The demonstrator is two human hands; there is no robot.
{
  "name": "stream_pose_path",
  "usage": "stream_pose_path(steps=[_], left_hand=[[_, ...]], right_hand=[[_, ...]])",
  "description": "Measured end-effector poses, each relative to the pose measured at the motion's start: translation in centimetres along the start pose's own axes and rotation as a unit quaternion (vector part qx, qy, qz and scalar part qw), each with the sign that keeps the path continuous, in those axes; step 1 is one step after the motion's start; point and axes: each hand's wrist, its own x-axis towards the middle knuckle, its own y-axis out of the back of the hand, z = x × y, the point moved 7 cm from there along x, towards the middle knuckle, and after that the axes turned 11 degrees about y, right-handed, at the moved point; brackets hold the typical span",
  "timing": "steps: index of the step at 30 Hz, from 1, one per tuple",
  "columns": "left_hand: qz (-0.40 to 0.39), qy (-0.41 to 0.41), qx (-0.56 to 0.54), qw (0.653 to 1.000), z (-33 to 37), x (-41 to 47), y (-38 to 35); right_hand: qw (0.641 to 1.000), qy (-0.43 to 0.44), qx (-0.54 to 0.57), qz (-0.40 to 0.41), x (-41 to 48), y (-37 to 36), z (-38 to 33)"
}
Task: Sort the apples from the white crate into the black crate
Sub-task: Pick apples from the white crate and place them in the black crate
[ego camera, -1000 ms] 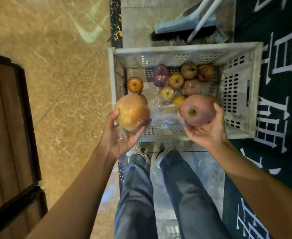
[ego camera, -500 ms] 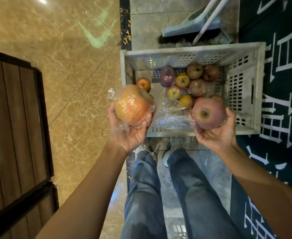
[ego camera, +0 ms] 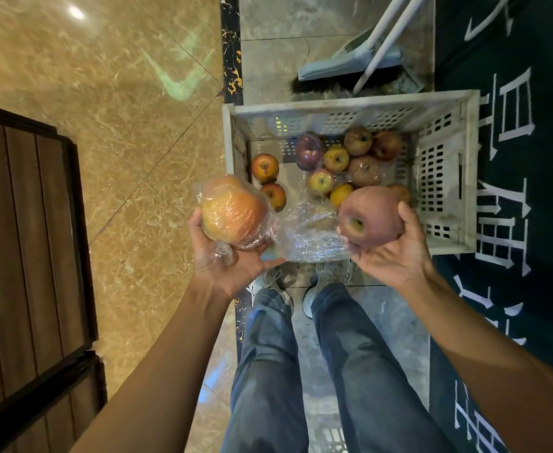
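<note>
Head view: left hand (ego camera: 232,263) is cupping a film-wrapped apple (ego camera: 232,212); right hand (ego camera: 396,253) is clasping a bare red apple (ego camera: 370,217), both above the white crate's (ego camera: 445,178) near edge. Step judged: carrying out. Black crate unseen; locating it comes next.

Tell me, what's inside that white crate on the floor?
The white crate holds about ten loose apples, red and yellow, plus crumpled clear plastic wrap near the front. The two raised apples and hands cover part of the crate floor, so more fruit may lie hidden.
</note>
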Motion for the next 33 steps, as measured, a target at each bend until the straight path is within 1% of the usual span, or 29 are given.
stream_pose_path(steps=[2,4,9,11,13,15,16,17,18,19,20,21,22,23,24,26,27,28,30,32,33], left_hand=[[-0.012,-0.007,0.001,1.000,0.1,0.0,-0.2],[0.004,-0.014,-0.002,1.000,0.2,0.1,-0.4],[0.013,-0.024,-0.034,0.999,-0.3,-0.2,-2.2],[0.021,-0.020,-0.061,0.998,-0.4,-0.3,-2.8],[0.030,-0.018,-0.126,0.991,-0.4,-0.3,-2.9],[0.040,-0.023,-0.175,0.984,-0.2,-0.5,-3.2],[0.056,-0.032,-0.178,0.982,0.0,-0.5,-3.1],[0.082,-0.044,-0.155,0.983,0.2,-0.7,-2.9],[0.123,-0.059,-0.104,0.985,0.6,-0.8,-2.4],[0.168,-0.078,-0.028,0.982,1.3,-1.0,-1.9],[0.208,-0.106,0.078,0.969,2.2,-1.3,-1.7],[0.228,-0.143,0.190,0.944,3.1,-1.7,-2.0],[0.243,-0.183,0.293,0.907,3.9,-2.1,-2.3],[0.260,-0.221,0.381,0.860,4.5,-2.6,-2.7],[0.282,-0.257,0.459,0.802,5.2,-3.1,-3.0],[0.320,-0.317,0.587,0.672,6.0,-4.1,-4.1],[0.324,-0.339,0.626,0.623,6.1,-4.4,-4.5],[0.317,-0.360,0.649,0.591,6.2,-4.6,-4.9],[0.290,-0.402,0.673,0.549,6.1,-4.9,-5.5],[0.275,-0.447,0.690,0.498,5.9,-5.3,-6.1],[0.270,-0.464,0.692,0.482,5.8,-5.5,-6.3]], right_hand=[[1.000,-0.008,-0.013,-0.026,0.0,-0.6,-0.2],[0.998,-0.016,-0.033,-0.047,0.1,-1.1,-0.5],[0.993,-0.019,-0.107,-0.044,0.4,-1.3,-0.8],[0.994,-0.016,-0.101,-0.040,0.5,-1.6,-0.8],[0.997,-0.019,-0.070,-0.034,0.4,-1.8,-0.5],[0.999,-0.013,-0.041,-0.009,0.4,-1.5,-0.4],[1.000,-0.006,-0.026,0.007,0.5,-1.3,-0.5],[1.000,0.001,-0.011,0.023,0.5,-1.0,-0.5],[0.999,0.006,0.000,0.035,0.6,-0.8,-0.6],[0.999,0.009,0.005,0.043,0.6,-0.6,-0.6],[0.999,0.009,0.003,0.047,0.6,-0.6,-0.6],[0.999,0.007,-0.004,0.047,0.6,-0.6,-0.6],[0.999,0.004,-0.011,0.046,0.7,-0.6,-0.6],[0.999,0.001,-0.017,0.043,0.7,-0.6,-0.6],[0.999,-0.002,-0.023,0.042,0.7,-0.7,-0.6],[0.998,-0.010,-0.035,0.043,0.7,-0.8,-0.5],[0.998,-0.013,-0.041,0.047,0.8,-0.8,-0.5],[0.998,-0.015,-0.045,0.051,0.8,-0.8,-0.4],[0.997,-0.019,-0.053,0.059,0.9,-0.9,-0.2],[0.996,-0.016,-0.051,0.069,1.1,-1.1,-0.2],[0.996,-0.013,-0.046,0.076,1.2,-1.2,-0.2]])
